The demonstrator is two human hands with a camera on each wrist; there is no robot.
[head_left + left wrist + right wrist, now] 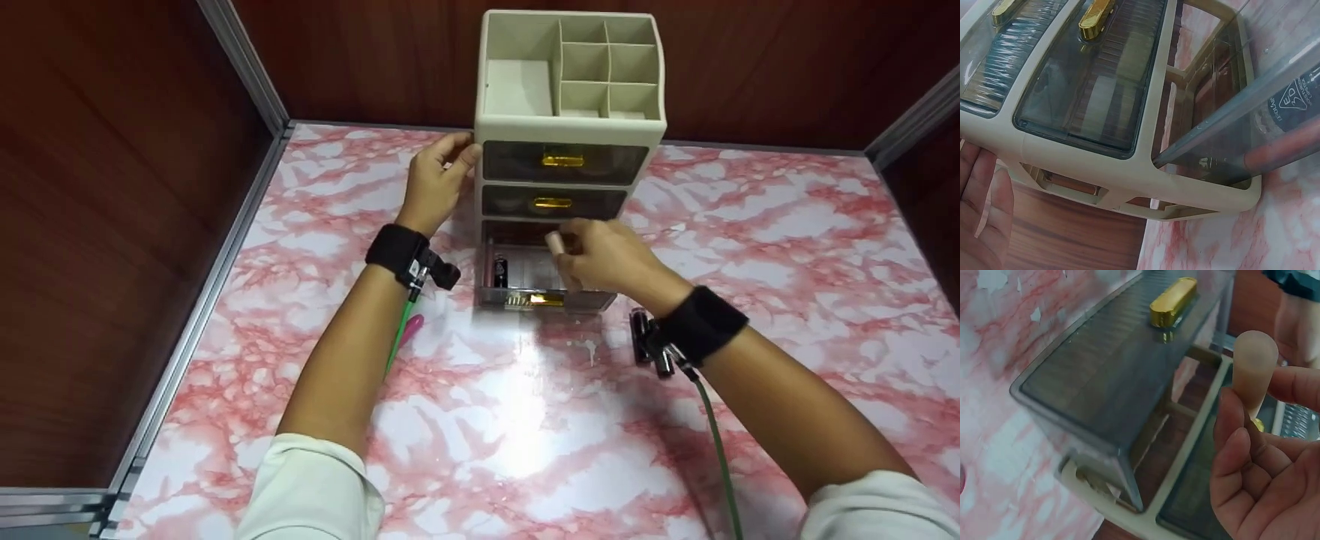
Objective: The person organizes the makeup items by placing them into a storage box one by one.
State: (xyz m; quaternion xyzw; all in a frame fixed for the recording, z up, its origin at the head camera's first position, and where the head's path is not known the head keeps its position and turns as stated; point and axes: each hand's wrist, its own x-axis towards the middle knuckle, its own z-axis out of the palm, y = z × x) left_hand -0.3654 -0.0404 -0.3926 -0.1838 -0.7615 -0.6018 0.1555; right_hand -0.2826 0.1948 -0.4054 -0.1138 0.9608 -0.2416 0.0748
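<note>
My right hand pinches a small beige tube with a rounded, frosted end. It holds the tube above the pulled-out bottom drawer of a cream desk organizer. Inside that clear drawer, a black cylinder with white print stands at the left. On the organizer's upper left side rests my left hand, its fingers extended along the wall and the thumb near the front edge. The two upper drawers, smoky with gold handles, are closed.
Compartments divide the organizer's top. A dark tube lies on the marbled table near my right wrist, and a pink object lies partly under my left forearm. Brown panels enclose the table at the back and sides. Cables trail from both wrists.
</note>
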